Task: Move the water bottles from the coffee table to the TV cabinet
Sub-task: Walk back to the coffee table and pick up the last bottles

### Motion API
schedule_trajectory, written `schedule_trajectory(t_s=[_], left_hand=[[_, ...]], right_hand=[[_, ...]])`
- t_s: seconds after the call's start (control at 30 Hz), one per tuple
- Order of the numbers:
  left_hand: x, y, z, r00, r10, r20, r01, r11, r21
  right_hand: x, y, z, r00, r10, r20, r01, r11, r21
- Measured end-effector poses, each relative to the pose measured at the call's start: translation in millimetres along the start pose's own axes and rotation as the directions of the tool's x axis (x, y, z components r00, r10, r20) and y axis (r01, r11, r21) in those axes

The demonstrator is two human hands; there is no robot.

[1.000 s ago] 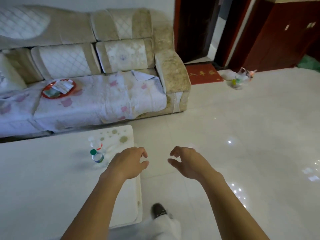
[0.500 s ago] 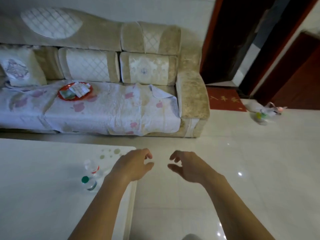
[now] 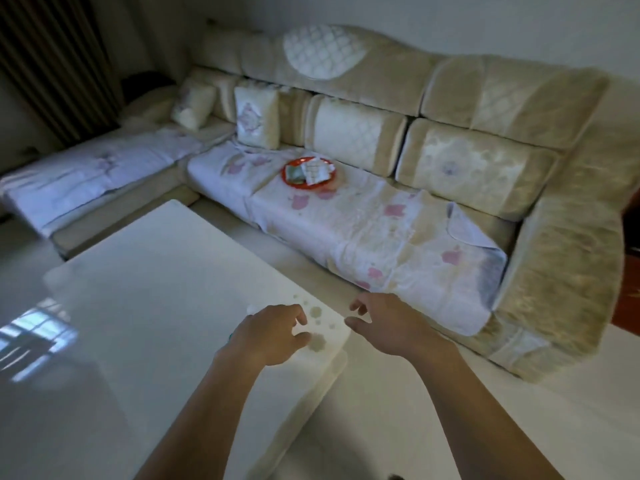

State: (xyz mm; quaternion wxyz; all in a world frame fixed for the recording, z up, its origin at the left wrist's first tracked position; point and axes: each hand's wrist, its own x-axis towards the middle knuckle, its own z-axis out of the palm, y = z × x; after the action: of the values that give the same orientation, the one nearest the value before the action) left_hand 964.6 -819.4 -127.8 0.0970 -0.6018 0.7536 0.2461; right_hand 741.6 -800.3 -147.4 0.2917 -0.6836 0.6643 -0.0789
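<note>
The white glossy coffee table (image 3: 145,299) fills the lower left. The water bottles stand near its right corner, almost wholly hidden under my left hand (image 3: 273,336); only a bit of a pale bottle top (image 3: 250,309) and a sliver of a teal cap (image 3: 230,337) show at the hand's left edge. My left hand hovers over them with loosely curled fingers and holds nothing that I can see. My right hand (image 3: 388,327) hangs just past the table's corner, fingers relaxed and empty. The TV cabinet is out of view.
A beige corner sofa (image 3: 450,161) with a pale floral cover runs behind the table. A red plate (image 3: 308,172) with packets lies on its seat. Dark curtains (image 3: 59,64) hang at the far left. White tiled floor (image 3: 415,427) lies to the right of the table.
My view has swung left, off the doorway and along the sofa. My left hand has moved over the bottles and now covers them. My right hand stays beside it.
</note>
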Motion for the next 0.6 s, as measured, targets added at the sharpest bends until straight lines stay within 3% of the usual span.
schedule_trajectory(t_s=[0.1, 0.23, 0.4, 0.6], left_hand=[[1.4, 6.1, 1.6, 0.994, -0.061, -0.094, 0.060, 0.998, -0.014], [-23.5, -12.0, 17.3, 0.976, -0.204, -0.075, 0.190, 0.969, -0.157], [-54.0, -60.7, 26.9, 0.889, -0.452, -0.069, 0.433, 0.880, -0.194], [-25.1, -95.5, 25.7, 0.855, -0.515, -0.053, 0.473, 0.818, -0.327]], right_hand=[[21.0, 7.5, -13.0, 0.995, -0.087, 0.040, 0.088, 0.996, -0.022], [45.3, -7.5, -8.0, 0.964, -0.188, 0.187, 0.206, 0.975, -0.081], [76.6, -57.3, 17.1, 0.890, -0.339, 0.305, 0.379, 0.922, -0.079], [113.1, -97.5, 34.5, 0.803, -0.399, 0.443, 0.464, 0.885, -0.043]])
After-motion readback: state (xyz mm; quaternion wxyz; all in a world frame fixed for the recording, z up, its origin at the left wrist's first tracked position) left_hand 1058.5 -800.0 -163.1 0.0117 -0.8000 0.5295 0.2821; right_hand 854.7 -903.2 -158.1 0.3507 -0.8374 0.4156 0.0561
